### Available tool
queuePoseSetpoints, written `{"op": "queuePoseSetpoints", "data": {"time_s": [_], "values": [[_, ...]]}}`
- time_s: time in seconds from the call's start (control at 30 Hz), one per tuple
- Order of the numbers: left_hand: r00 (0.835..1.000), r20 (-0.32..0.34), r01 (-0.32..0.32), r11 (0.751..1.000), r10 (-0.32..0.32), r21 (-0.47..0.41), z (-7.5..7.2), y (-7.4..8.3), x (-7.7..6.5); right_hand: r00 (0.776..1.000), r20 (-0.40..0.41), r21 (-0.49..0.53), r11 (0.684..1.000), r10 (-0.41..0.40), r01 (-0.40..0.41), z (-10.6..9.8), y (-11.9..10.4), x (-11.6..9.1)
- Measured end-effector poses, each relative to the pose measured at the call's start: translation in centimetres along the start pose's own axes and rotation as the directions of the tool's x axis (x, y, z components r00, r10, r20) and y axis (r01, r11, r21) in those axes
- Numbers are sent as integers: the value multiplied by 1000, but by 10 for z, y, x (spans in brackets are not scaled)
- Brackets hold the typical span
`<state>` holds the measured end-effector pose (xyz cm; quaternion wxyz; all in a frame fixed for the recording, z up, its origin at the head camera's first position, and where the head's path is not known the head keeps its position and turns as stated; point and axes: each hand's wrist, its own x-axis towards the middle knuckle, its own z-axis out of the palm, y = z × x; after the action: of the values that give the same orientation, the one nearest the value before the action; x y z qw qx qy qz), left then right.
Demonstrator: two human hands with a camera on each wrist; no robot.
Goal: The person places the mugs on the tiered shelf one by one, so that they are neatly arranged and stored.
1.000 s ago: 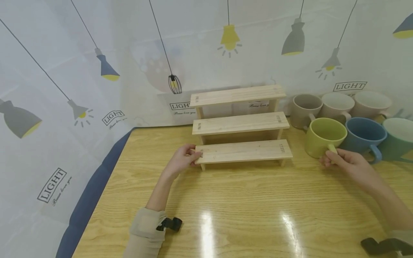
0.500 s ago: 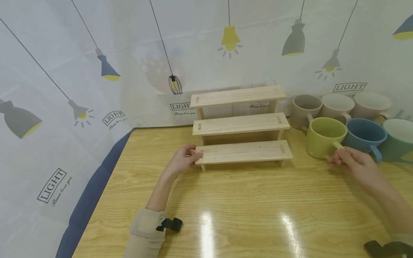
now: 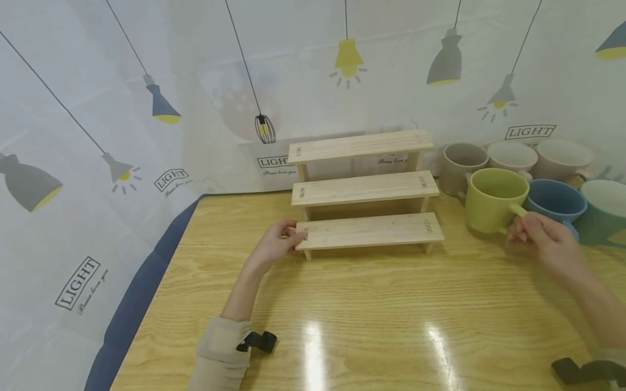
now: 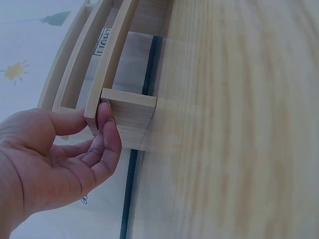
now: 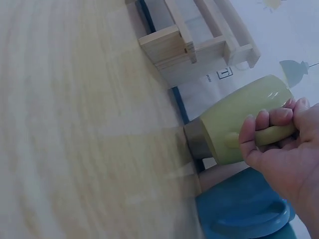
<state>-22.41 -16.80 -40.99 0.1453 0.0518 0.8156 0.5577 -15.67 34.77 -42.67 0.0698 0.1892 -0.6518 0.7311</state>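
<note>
A three-tier wooden shelf (image 3: pixel 367 187) stands against the back of the table. My left hand (image 3: pixel 276 241) pinches the left end of its lowest board (image 4: pixel 117 55), thumb on top and fingers beneath. To the right of the shelf, my right hand (image 3: pixel 548 244) grips the handle of a yellow-green mug (image 3: pixel 491 209), with fingers curled through it in the right wrist view. The mug is roughly upright, raised a little in front of a grey-brown mug (image 3: pixel 457 171). A blue mug (image 5: pixel 244 204) stands beside it, partly covered by my right hand in the head view.
Behind are a whitish mug (image 3: pixel 513 157) and a pale pinkish mug (image 3: pixel 564 157); a green mug (image 3: pixel 603 212) stands at the far right. A lamp-printed sheet (image 3: pixel 313 70) hangs behind the wooden table (image 3: pixel 367 315), with a dark blue edge (image 3: pixel 132 304) on the left.
My right hand has shifted right along the handle and the yellow-green mug has risen slightly from its earlier spot. My left hand stays on the lowest board.
</note>
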Motion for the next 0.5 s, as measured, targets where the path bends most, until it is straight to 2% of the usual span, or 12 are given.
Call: {"op": "queuePoseSetpoints", "data": {"time_s": [0.1, 0.27, 0.5], "values": [[1000, -2, -1, 1000, 1, -3, 0, 0, 0, 1000, -6, -39, 999, 0, 0, 2, -8, 5], [1000, -4, 5, 1000, -5, -8, -1, 0, 1, 998, 19, -82, 995, -59, 61, 8, -19, 14], [1000, 8, 8, 999, -8, -35, -1, -2, 0, 992, 8, -54, 991, -125, 125, 16, -37, 31]]}}
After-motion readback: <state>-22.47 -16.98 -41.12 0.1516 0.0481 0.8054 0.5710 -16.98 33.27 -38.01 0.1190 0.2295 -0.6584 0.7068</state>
